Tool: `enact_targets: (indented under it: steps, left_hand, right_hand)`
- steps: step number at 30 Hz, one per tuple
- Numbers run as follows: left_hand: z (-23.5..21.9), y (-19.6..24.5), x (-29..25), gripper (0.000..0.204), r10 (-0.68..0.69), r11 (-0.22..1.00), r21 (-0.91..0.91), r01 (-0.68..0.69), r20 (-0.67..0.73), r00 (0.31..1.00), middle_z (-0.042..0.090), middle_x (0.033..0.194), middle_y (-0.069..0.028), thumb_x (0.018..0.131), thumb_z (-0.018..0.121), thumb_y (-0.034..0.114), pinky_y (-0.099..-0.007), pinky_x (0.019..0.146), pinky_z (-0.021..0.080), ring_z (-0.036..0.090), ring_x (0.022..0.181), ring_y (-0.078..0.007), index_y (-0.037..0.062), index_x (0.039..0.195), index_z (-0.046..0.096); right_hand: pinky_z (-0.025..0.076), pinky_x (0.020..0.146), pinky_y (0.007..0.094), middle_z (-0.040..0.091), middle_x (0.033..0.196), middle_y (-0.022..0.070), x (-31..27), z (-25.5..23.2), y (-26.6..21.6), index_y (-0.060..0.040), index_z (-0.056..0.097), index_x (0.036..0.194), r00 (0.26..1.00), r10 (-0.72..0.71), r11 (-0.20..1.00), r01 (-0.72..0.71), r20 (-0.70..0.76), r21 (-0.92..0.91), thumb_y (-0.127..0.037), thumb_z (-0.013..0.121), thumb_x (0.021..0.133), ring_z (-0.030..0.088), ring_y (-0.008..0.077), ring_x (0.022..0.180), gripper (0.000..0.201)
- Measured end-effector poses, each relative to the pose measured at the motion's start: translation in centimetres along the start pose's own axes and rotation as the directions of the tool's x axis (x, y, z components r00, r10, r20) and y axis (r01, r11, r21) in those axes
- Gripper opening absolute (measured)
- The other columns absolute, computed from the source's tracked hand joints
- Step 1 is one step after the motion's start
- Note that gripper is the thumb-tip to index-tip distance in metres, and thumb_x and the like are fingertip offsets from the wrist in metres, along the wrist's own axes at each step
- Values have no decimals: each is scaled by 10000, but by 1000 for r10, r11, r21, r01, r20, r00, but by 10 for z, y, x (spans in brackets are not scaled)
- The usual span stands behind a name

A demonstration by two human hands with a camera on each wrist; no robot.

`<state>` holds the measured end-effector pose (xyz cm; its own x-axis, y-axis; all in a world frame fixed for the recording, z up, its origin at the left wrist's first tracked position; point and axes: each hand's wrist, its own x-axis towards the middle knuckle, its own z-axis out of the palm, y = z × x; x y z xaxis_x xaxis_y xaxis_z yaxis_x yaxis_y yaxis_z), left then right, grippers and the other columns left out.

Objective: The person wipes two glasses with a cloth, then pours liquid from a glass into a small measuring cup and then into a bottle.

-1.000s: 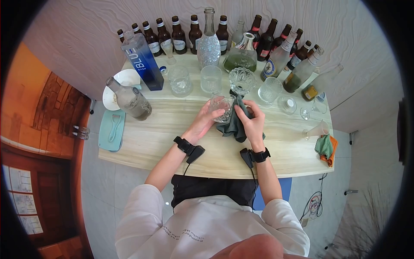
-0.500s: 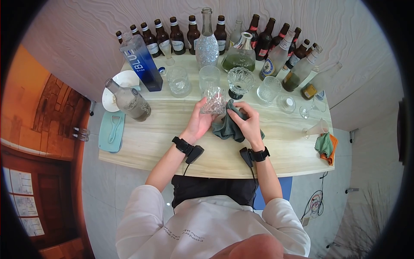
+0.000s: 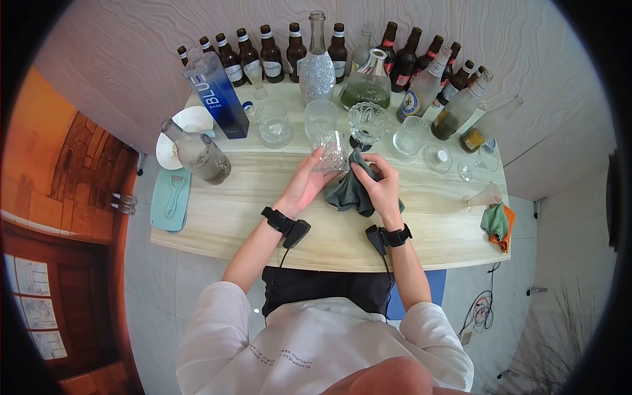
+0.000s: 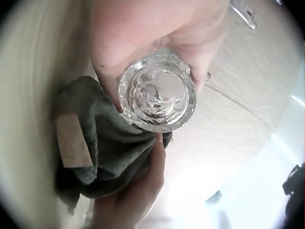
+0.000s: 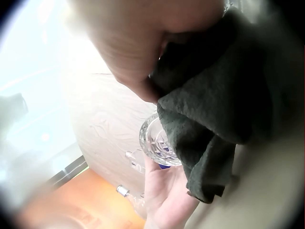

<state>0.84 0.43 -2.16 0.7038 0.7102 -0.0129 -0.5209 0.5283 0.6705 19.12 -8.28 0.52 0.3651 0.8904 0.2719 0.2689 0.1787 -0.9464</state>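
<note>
My left hand grips a clear cut-glass tumbler between thumb and fingers above the middle of the table. In the left wrist view the round end of the tumbler faces the camera, with a finger and thumb on either side. A dark green-grey cloth is pinched in my right hand, and its folds hang down toward the tabletop. The cloth comes right up to the tumbler's edge, and a right-hand fingertip shows just below that edge. Part of the right fingers is hidden by the cloth in the right wrist view.
Behind my hands stand a footed glass bowl and several tumblers. Brown bottles line the back edge near a blue bottle. At left lie a grey bottle and a peeler on a blue board; folded cloths lie at right.
The tumbler was first tilted low beside the cloth; my left hand has turned and raised it, then shifted it slightly right. My right hand keeps hold of the cloth, which has moved off the footed bowl's base.
</note>
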Motion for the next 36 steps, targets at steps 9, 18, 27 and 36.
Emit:
enact_targets:
  steps: [9,18,27,36]
  left_hand:
    - [9,2,-6,761,-9,984,177,-2,61,998,570,1440,-51,923,776,328,-368,1137,429,556,1316,-172,54,1543,431]
    - [11,-1,-6,795,67,973,214,-82,77,995,565,1473,-85,956,737,399,-411,1182,404,533,1370,-204,25,1568,393]
    - [1,-3,-3,761,51,999,15,-51,34,998,503,1545,-166,1017,627,452,-433,1260,315,461,1453,-262,29,1584,346]
    - [-4,-4,-2,708,-20,1000,3,21,-43,999,529,1527,-128,1025,595,488,-429,1222,345,489,1417,-234,38,1540,413]
  right_hand:
    - [346,584,247,580,775,-20,0,0,2,12,721,1066,995,-85,996,85,-43,-5,-81,801,889,408,58,635,215]
    - [308,552,222,539,685,-62,5,-1,12,7,705,1149,997,64,990,-57,-51,129,-111,754,953,410,17,625,234]
    - [341,562,259,495,617,-26,2,-2,-5,-15,741,1101,990,90,994,-83,106,-69,-128,775,911,392,49,591,223]
    - [347,567,265,491,634,-17,0,1,-2,-15,744,1056,999,-10,998,12,41,-59,-126,803,887,392,63,591,211]
